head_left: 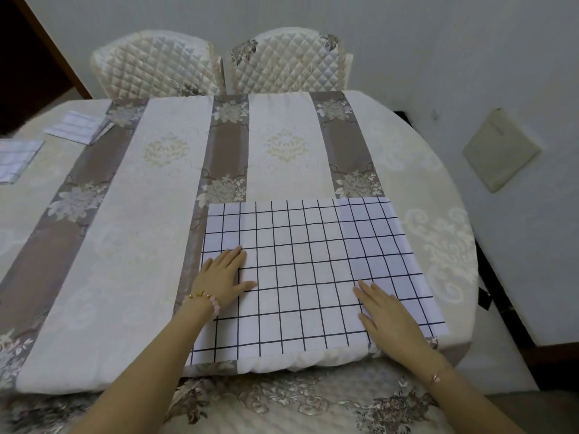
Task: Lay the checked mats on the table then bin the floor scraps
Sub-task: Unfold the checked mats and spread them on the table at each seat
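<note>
A white checked mat (300, 261) with dark grid lines lies spread flat on the table (131, 245), near its front edge. My left hand (224, 277) presses flat on the mat's left side, fingers straight. Flat on the mat's lower right part rests my right hand (388, 314), also with straight fingers. Two more checked mats lie at the table's far left: one folded (78, 128), one at the frame's edge (17, 159).
The table carries a cream and brown flowered cloth. Two quilted chairs (156, 70) (288, 61) stand at its far side. A beige square cushion (501, 150) lies on the floor at right. A white wall runs along the right.
</note>
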